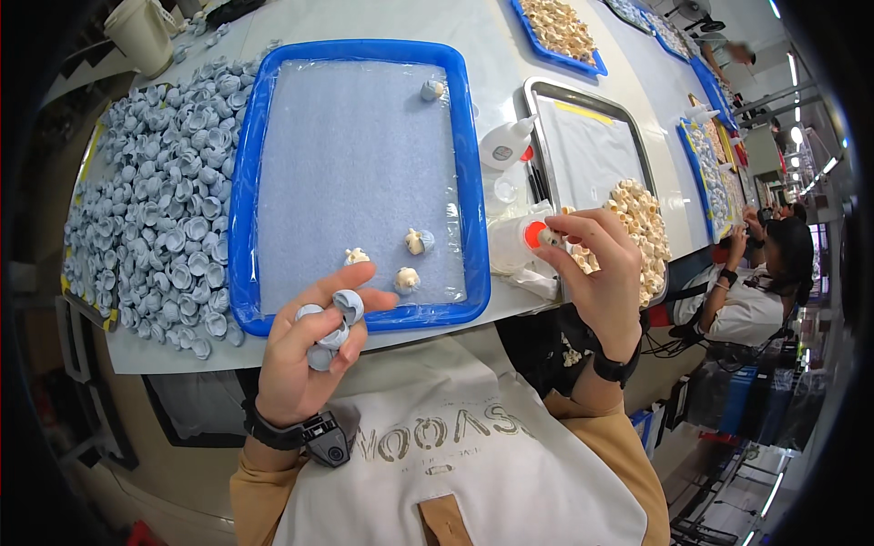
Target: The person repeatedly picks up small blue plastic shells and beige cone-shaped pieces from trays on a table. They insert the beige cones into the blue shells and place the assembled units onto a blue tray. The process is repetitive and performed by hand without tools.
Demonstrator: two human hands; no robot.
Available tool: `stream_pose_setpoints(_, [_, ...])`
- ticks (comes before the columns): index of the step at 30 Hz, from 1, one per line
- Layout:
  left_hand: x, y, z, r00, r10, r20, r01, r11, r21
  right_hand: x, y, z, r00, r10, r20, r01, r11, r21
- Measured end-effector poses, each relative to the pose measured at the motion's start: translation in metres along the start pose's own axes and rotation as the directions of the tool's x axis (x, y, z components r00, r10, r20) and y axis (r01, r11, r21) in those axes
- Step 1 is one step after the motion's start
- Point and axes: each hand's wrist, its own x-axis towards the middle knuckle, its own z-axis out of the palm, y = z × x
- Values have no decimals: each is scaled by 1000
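The white table [492, 45] carries everything here. At its left spreads a heap [182, 200] of pale blue cups, loose and piled on each other. Just beside it lies the blue tray [476, 182], its lined floor holding 4 small pieces [420, 241] in cream and blue: 3 toward the near edge, 1 by the far right corner. To the right, the metal tray [592, 146] has cream bits [642, 223] gathered at its near end. Between the 2 trays stand a white bottle [505, 144] and, nearer, a clear tub [506, 247] with a red-orange top.

The left hand [296, 350] is over the blue tray's near rim, fingers curled around a few cups [348, 305]. The right hand [601, 264] is by the tub, thumb and fingertips pinching a small bit [550, 238]; whether it touches the red-orange top is hard to tell from this angle.

The cups look light and thin-walled, probably stiff enough to keep their shape but easy to dent or crack at the lip; the rounded outer wall seems the safest hold. The pinched bit looks lighter yet, best taken by its sides with 2 fingertips and little squeeze.
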Motion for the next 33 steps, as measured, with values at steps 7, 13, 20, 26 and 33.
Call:
stream_pose_setpoints(7, [-1, -2, -2, 997, 16, 72, -21, 998, 65, -3, 1, -1, 1000, 9, -3, -9, 1000, -3])
stream_pose_setpoints(13, [0, -10, -4, 996, 59, 71, -63, 996, 67, -9, 2, -2, 1000, 22, -15, -22, 1000, 1])
stream_pose_setpoints(20, [0, -11, 0, 997, 63, 55, -70, 988, 139, -17, -7, 5, 984, 63, -170, -27, 978, 206])
stream_pose_setpoints(26, [1, -25, 13, 883, 387, 266, -470, 726, 502, -14, -49, 14, 987, -162, 10, 99, 649, 754])
stream_pose_setpoints(33, [-5, -26, 14, 819, 433, 377, -572, 555, 604, -5, -61, 18, 931, -336, 140, 135, 676, 725])
